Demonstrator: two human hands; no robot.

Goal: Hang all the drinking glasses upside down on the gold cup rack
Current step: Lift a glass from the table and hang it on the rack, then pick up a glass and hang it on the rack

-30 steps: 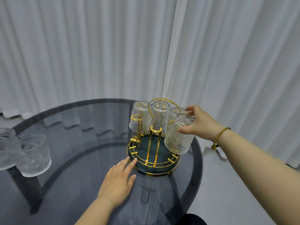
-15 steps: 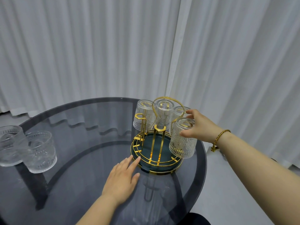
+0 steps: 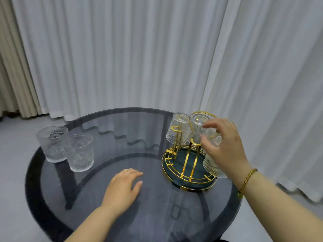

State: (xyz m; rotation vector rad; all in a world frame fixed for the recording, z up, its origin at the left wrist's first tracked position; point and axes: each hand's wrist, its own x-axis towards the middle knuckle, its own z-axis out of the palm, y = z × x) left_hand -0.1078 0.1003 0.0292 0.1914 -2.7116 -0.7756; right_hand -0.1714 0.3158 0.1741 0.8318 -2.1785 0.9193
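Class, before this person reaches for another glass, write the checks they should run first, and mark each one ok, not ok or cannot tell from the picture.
1. Right hand free of the nearest hung glass: ok, the fingers are spread open, though whether they touch it cannot be told.
2. That glass seated on its peg: cannot tell, the hand hides its top.
3. Free peg on the gold rack: ok, one bare hook shows at the left.
4. Glasses left to hang: not ok, two upright glasses stand at the table's left.
5. Left hand empty: ok, flat on the table.
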